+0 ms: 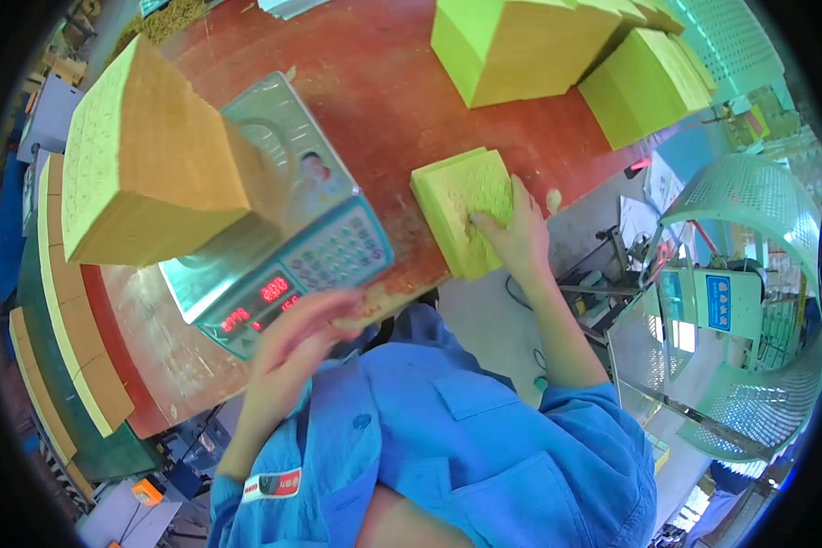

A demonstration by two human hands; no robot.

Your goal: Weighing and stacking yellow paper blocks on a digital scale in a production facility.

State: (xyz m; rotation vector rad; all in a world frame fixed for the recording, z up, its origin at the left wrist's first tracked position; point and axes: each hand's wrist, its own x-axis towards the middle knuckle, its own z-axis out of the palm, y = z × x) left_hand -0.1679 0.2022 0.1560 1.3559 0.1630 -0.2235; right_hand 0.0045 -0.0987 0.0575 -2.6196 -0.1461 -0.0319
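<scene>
Near the table's front edge stands a small stack of yellow slabs (pixel 470 205) with a pitted face. My right hand (pixel 518 233) grips its right side, the thumb lying across the face and the other fingers partly hidden behind the edge. My left hand (pixel 306 333), blurred by motion, is in front of the digital scale (pixel 342 251), with its fingers stretched out and nothing visible in them. A large yellow block (pixel 146 164) with tan sides rests on the scale's metal pan, covering much of it. Red digits glow on the scale's display.
Taller yellow blocks (pixel 530 46) stand at the back right of the red table (pixel 365 110). Rows of tan blocks (pixel 68 292) line the left side. Right of the table is a pale green perforated metal frame (pixel 749 192), with machine parts and cables beside it.
</scene>
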